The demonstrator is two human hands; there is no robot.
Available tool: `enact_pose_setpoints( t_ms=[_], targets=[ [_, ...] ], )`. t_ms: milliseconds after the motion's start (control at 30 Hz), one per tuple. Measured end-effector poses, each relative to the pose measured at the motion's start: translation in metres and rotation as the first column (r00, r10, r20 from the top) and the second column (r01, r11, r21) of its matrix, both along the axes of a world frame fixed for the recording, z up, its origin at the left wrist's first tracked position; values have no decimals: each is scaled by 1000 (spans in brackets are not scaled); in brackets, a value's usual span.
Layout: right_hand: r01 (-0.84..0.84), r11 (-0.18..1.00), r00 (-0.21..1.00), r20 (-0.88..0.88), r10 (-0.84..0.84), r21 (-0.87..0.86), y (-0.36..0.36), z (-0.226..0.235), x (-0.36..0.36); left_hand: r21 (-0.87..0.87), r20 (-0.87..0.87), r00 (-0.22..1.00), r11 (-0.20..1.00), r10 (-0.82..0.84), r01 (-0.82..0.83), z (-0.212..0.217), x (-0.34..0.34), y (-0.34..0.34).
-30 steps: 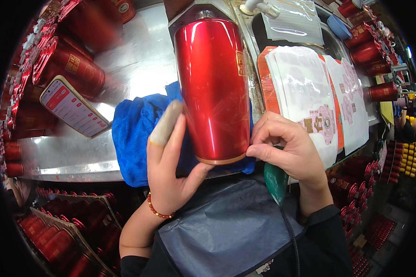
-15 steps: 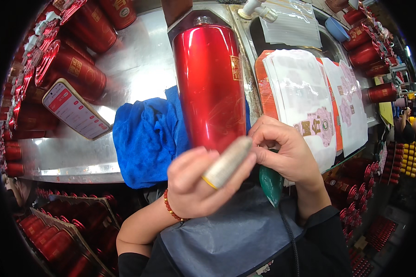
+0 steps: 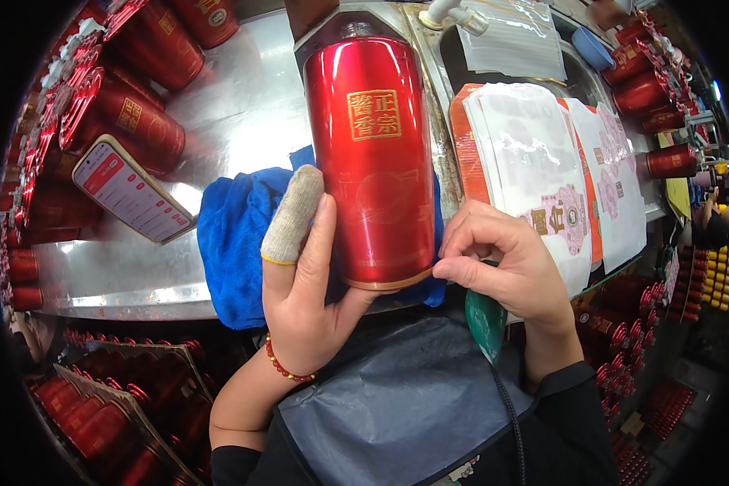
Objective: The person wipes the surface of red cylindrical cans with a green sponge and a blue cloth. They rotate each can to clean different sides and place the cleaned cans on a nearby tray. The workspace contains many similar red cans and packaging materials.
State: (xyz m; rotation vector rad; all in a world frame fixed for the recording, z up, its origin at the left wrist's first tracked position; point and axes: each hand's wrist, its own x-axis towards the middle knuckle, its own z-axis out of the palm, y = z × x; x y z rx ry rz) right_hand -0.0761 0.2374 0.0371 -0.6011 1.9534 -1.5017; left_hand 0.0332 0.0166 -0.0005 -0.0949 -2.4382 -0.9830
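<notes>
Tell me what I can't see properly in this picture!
All in the head view:
Back of the big red bottle: turned away from the camera.
Middle of the blue cloth: behind the bottle.
Top of the green corded tool: covered by the right fingers.
Phone's small writing: too tiny.
Far-left bottles: cut off by the dark rim.

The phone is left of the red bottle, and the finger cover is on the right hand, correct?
Not quite: the head view shows the finger cover on the left hand. The phone is left of the red bottle.
</notes>
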Motion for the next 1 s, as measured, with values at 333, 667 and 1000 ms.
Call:
enact_pose_setpoints(
  t_ms=[333, 667, 1000],
  targets=[
    [-24, 1000, 1000, -15, 24, -8, -5, 1, 0, -142, -55, 995, 987, -85, 77, -2, 33, -10],
    [-3, 999, 999, 38, 4, -32, -6, 0, 3, -353, -281, 921, 922, -269, 162, -2, 15, 2],
    [43, 999, 996, 74, -44, 6, -2, 19, 4, 109, 13, 1000, 994, -25, 23, 6, -4, 0]
  ],
)
